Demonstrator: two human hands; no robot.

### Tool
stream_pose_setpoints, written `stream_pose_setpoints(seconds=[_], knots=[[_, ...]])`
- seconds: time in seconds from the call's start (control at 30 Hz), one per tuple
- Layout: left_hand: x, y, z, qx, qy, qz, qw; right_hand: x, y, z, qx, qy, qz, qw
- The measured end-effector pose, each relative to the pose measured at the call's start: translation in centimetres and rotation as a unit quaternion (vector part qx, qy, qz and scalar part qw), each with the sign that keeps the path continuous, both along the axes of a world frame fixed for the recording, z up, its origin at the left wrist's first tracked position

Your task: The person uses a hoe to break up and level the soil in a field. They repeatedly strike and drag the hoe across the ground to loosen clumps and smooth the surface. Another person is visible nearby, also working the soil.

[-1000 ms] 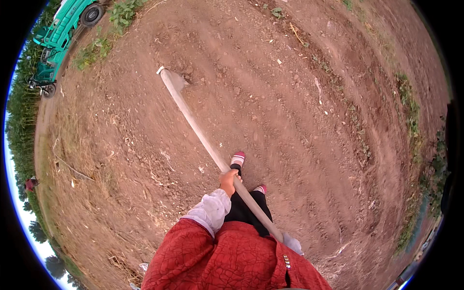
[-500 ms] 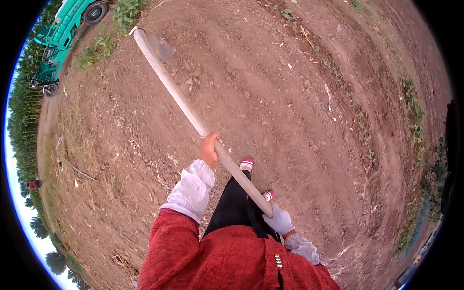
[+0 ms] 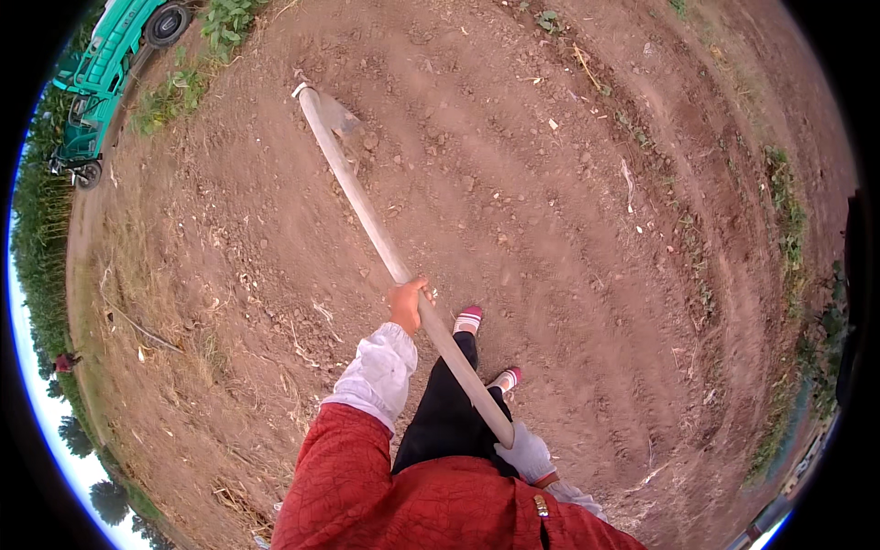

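Observation:
A hoe (image 3: 367, 213) with a long pale wooden handle slants from the upper left down to my waist. Its greyish blade is at the far end, against or just over the brown soil; which of the two I cannot tell. My bare left hand (image 3: 409, 305) is closed round the middle of the handle. Down at the near end, my right hand (image 3: 526, 453), in a whitish glove, grips the handle's butt. Both forearms carry pale sleeve covers over red sleeves. Below the handle show my black trousers and striped shoes (image 3: 467, 319).
Bare tilled soil (image 3: 568, 238) with clods and dry stalks surrounds me. At the upper left stands a green three-wheeled cargo vehicle (image 3: 96, 78) beside leafy weeds (image 3: 229, 26). Tall crops line the left edge, where a distant person (image 3: 65, 362) shows. Low green plants (image 3: 784, 206) run along the right.
The hoe's head has come nearer and shifted right. Both hands have moved down toward me, still gripping the handle. The feet show more fully below it.

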State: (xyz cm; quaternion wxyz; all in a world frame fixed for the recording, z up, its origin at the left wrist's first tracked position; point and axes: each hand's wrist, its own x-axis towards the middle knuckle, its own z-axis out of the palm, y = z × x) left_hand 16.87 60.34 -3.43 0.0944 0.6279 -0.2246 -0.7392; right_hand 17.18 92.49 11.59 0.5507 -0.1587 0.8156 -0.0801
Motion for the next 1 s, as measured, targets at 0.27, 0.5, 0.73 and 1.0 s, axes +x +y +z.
stream_pose_setpoints(seconds=[0.27, 0.5, 0.73, 1.0], knots=[[0.8, 2.3, 0.3, 0.024, 0.018, -0.004, 1.000, 0.9, 2.0, 0.4, 0.014, -0.008, -0.017, 1.000], [-1.3, 0.5, 0.4, -0.025, 0.010, 0.000, 1.000, -1.0, 0.7, -1.2, -0.029, 0.028, 0.009, 0.999], [-0.4, 1.5, -1.7, -0.009, -0.010, -0.024, 1.000, -0.6, 2.4, -0.1, -0.067, 0.032, -0.015, 0.997], [3.2, 12.7, 0.0, -0.021, 0.008, 0.011, 1.000, 1.5, 14.3, 0.5, -0.076, 0.077, 0.052, 0.993]])
